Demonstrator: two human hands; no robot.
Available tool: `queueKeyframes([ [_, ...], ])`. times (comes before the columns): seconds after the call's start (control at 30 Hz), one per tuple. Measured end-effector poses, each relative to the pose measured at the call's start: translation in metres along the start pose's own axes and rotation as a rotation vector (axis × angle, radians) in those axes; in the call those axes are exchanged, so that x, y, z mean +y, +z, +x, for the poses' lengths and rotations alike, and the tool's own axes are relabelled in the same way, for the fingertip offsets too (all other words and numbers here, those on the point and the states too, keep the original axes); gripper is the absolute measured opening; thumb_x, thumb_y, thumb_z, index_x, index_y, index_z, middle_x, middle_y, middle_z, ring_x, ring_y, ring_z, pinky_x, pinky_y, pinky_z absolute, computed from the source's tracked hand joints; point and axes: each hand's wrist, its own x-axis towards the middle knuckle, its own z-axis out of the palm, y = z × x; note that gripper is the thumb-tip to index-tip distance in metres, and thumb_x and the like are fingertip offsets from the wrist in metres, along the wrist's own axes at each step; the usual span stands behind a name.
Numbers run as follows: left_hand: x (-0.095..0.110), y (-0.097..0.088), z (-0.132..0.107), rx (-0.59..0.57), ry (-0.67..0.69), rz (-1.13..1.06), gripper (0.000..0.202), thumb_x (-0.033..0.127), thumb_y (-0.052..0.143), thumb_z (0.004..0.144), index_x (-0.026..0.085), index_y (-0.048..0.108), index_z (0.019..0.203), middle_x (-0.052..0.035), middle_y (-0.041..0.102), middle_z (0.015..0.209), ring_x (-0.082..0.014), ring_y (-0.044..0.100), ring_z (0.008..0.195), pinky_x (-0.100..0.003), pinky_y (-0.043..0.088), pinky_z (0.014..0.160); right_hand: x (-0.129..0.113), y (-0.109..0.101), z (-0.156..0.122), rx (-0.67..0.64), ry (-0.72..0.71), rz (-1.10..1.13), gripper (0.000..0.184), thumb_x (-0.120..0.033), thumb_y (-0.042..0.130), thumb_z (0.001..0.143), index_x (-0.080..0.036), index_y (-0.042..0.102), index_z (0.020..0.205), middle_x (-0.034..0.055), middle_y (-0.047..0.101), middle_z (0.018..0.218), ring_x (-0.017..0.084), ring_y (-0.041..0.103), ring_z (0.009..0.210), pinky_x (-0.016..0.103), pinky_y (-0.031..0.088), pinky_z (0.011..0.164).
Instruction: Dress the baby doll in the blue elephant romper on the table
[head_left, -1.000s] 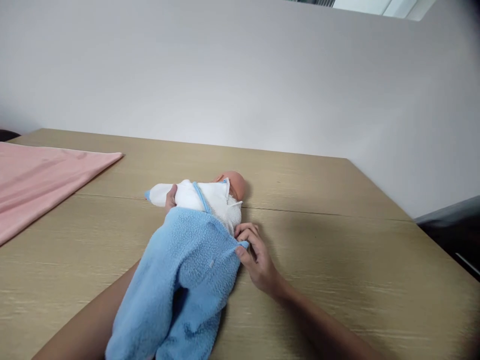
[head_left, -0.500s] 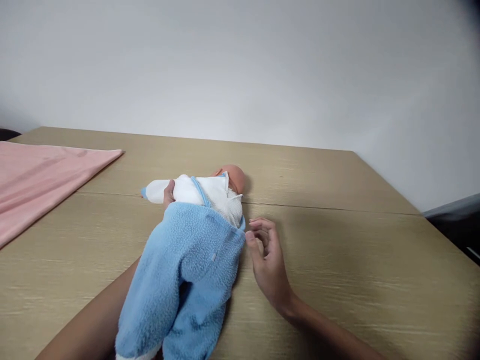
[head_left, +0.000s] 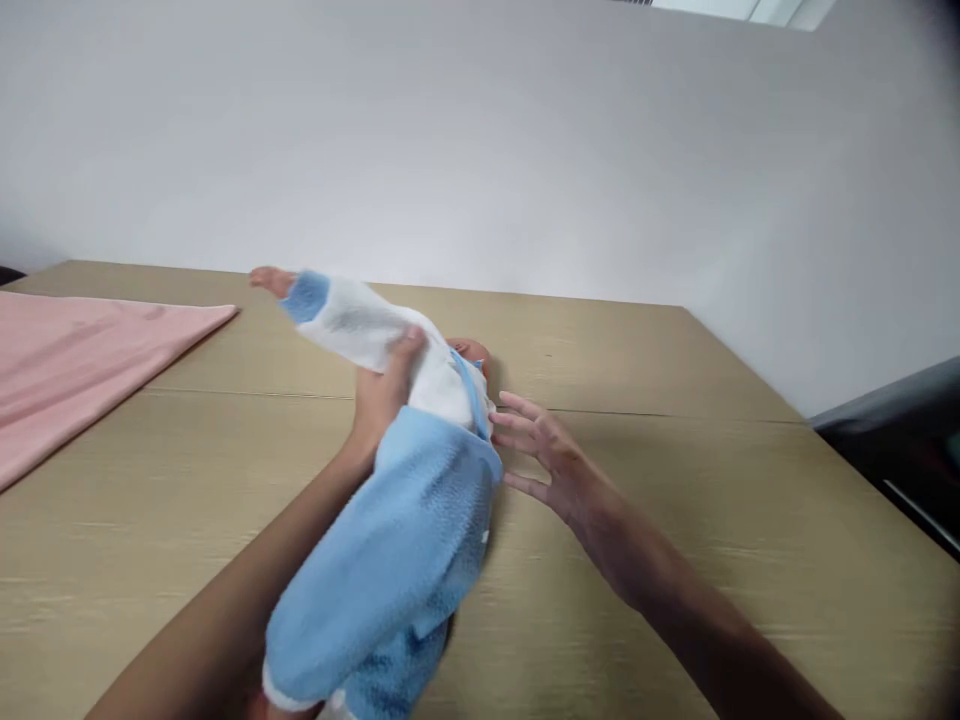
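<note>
A baby doll in fluffy blue trousers and a white top with blue trim is tipped onto its side on the table. Its head lies at the far end, mostly hidden behind the top, and one arm sticks out up and to the left. My left hand grips the doll at the upper arm and side, thumb on the white sleeve. On the other side, my right hand has its fingers spread, their tips at or close to the doll's waist and chest; whether they touch is unclear.
A pink cloth lies flat at the left of the wooden table. Behind the table rises a pale wall. A dark object stands beyond the table's right edge.
The doll has rolled to the right onto its side, its left-hand arm swinging upward. My left hand has come up into fuller view, and my right hand's fingers have spread.
</note>
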Motion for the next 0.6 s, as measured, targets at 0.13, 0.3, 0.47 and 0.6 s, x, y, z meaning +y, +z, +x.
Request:
queueKeyframes([
  [0.13, 0.021, 0.016, -0.027, -0.374, 0.095, 0.349, 0.035, 0.052, 0.085, 0.089, 0.020, 0.079, 0.101, -0.0070, 0.083, 0.103, -0.0285, 0.077, 0.101, -0.035, 0.059, 0.092, -0.001, -0.005, -0.002, 0.003, 0.021, 0.021, 0.077, -0.086, 0.043, 0.100, -0.039, 0.055, 0.160, 0.0110, 0.064, 0.157, 0.035, 0.064, 0.142, 0.060, 0.060, 0.104],
  [0.3, 0.045, 0.009, -0.047, -0.817, 0.203, 0.570, 0.056, 0.038, 0.091, 0.084, 0.025, 0.074, 0.136, -0.0110, 0.074, 0.136, -0.0361, 0.067, 0.133, -0.048, 0.051, 0.121, 0.005, -0.032, -0.011, 0.048, 0.088, 0.097, 0.083, -0.085, 0.028, 0.103, -0.031, 0.062, 0.156, 0.0146, 0.078, 0.131, 0.034, 0.074, 0.126, 0.056, 0.063, 0.098],
  [0.47, 0.051, -0.016, -0.044, -1.045, 0.149, 0.626, 0.115, 0.036, 0.103, 0.070, 0.033, 0.043, 0.168, -0.0114, 0.035, 0.179, -0.0378, 0.027, 0.169, -0.054, 0.024, 0.139, 0.003, -0.052, -0.023, 0.013, 0.131, 0.102, 0.089, -0.085, 0.018, 0.102, -0.031, 0.068, 0.151, 0.0152, 0.080, 0.126, 0.035, 0.076, 0.126, 0.058, 0.063, 0.097],
  [0.6, 0.046, -0.046, -0.039, -0.960, 0.024, 0.681, 0.110, 0.044, 0.101, 0.074, 0.038, 0.045, 0.167, -0.0073, 0.037, 0.180, -0.0359, 0.030, 0.169, -0.052, 0.024, 0.139, -0.003, -0.057, -0.028, -0.023, 0.207, 0.162, 0.087, -0.087, 0.024, 0.100, -0.030, 0.073, 0.145, 0.0167, 0.079, 0.128, 0.037, 0.074, 0.128, 0.062, 0.062, 0.096],
])
